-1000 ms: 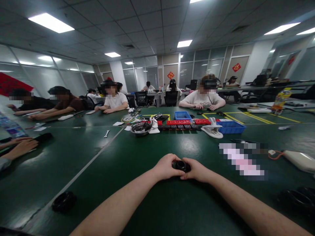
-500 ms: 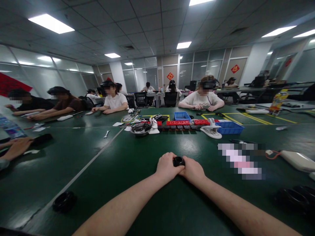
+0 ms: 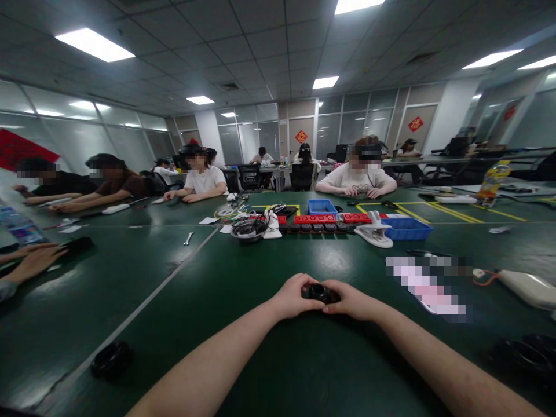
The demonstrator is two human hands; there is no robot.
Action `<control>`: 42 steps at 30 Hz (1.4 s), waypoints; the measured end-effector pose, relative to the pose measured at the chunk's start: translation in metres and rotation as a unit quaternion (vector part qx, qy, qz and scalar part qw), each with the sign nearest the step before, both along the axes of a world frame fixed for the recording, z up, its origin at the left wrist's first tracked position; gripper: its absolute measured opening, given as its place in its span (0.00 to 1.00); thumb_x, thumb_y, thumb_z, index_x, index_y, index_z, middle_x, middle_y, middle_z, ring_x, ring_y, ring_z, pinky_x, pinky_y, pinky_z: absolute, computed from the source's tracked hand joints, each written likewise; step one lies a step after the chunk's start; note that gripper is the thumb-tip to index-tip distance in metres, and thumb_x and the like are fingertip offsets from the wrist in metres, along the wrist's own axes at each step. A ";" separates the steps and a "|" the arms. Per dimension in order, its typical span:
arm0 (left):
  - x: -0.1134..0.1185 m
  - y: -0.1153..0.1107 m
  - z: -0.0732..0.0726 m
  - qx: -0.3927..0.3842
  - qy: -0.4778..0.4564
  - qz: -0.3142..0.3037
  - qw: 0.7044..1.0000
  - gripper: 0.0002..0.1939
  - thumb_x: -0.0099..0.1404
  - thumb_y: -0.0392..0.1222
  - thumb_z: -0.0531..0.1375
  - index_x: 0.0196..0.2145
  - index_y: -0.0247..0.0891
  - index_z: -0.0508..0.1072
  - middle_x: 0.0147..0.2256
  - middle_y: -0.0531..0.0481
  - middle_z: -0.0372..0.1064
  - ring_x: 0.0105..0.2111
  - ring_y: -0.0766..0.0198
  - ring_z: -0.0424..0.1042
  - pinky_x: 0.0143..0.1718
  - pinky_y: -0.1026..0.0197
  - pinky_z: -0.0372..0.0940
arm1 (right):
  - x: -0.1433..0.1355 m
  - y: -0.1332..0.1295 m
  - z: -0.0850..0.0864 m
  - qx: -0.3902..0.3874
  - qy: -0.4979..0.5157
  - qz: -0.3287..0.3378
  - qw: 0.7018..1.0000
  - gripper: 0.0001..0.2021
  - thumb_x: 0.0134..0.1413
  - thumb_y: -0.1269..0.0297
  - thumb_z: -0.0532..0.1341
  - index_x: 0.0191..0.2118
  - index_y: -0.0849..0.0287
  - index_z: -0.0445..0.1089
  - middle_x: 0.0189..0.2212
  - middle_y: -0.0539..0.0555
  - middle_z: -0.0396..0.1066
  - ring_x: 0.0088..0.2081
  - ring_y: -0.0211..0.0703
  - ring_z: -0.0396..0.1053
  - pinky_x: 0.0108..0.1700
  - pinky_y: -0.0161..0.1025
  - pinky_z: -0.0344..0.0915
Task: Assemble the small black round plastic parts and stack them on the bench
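A glossy black ring-shaped part (image 3: 318, 292) rests at the middle of the green table, circled by both hands. My left hand (image 3: 292, 298) curls round its left side, thumb along the near side and fingers behind. My right hand (image 3: 353, 300) wraps the right side, its thumb tip close to the left thumb in front. More dark material shows between the ring and my right palm; I cannot tell whether it is a second piece. Another black ring-shaped part (image 3: 112, 359) lies by my left forearm, and blurred similar black parts (image 3: 527, 356) lie at the far right.
Ahead stand a red power strip (image 3: 315, 219), blue bins (image 3: 406, 227), a white clamp stand (image 3: 374, 231) and a metal bowl (image 3: 248, 229) of cables. A wrench (image 3: 188, 238) lies left; a white power bank (image 3: 529, 288) lies right. A co-worker's hand (image 3: 39, 262) is at far left.
My hands have opened wider around the black ring-shaped part, the right one shifting to the right. More of the part and the dark material beside it now shows.
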State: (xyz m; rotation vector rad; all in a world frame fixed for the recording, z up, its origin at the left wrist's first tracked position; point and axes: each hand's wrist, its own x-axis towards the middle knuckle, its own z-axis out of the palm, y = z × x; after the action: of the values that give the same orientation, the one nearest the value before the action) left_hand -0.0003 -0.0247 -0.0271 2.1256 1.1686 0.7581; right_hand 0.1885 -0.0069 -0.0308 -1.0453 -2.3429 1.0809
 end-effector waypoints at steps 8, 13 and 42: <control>0.000 0.001 0.002 -0.012 0.002 -0.027 1.000 0.21 0.45 0.47 0.63 0.37 0.38 0.67 0.34 0.51 0.61 0.30 0.66 0.61 0.30 0.66 0.58 | 0.000 -0.003 0.004 -0.020 -0.011 0.022 0.999 0.15 0.40 0.64 0.60 0.38 0.61 0.64 0.33 0.50 0.65 0.34 0.41 0.63 0.35 0.35 0.59; -0.001 0.001 0.001 -0.002 -0.003 -0.032 0.999 0.21 0.46 0.48 0.62 0.37 0.38 0.67 0.34 0.51 0.61 0.31 0.66 0.61 0.30 0.65 0.57 | -0.001 -0.003 0.005 -0.044 0.018 0.026 0.999 0.15 0.40 0.65 0.61 0.38 0.61 0.65 0.32 0.50 0.66 0.34 0.41 0.63 0.36 0.35 0.59; 0.017 -0.019 0.003 0.067 0.068 0.094 0.991 0.18 0.44 0.48 0.63 0.32 0.38 0.65 0.32 0.51 0.61 0.34 0.61 0.61 0.33 0.61 0.56 | -0.011 -0.005 -0.010 0.107 -0.114 -0.106 0.982 0.21 0.26 0.53 0.65 0.26 0.60 0.59 0.24 0.48 0.63 0.26 0.39 0.61 0.24 0.31 0.51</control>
State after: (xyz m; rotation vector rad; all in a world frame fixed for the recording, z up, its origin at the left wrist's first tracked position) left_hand 0.0167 -0.0437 -0.0238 2.2287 1.4436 0.8055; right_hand 0.1773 -0.0116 -0.0404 -1.3568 -2.3848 0.6435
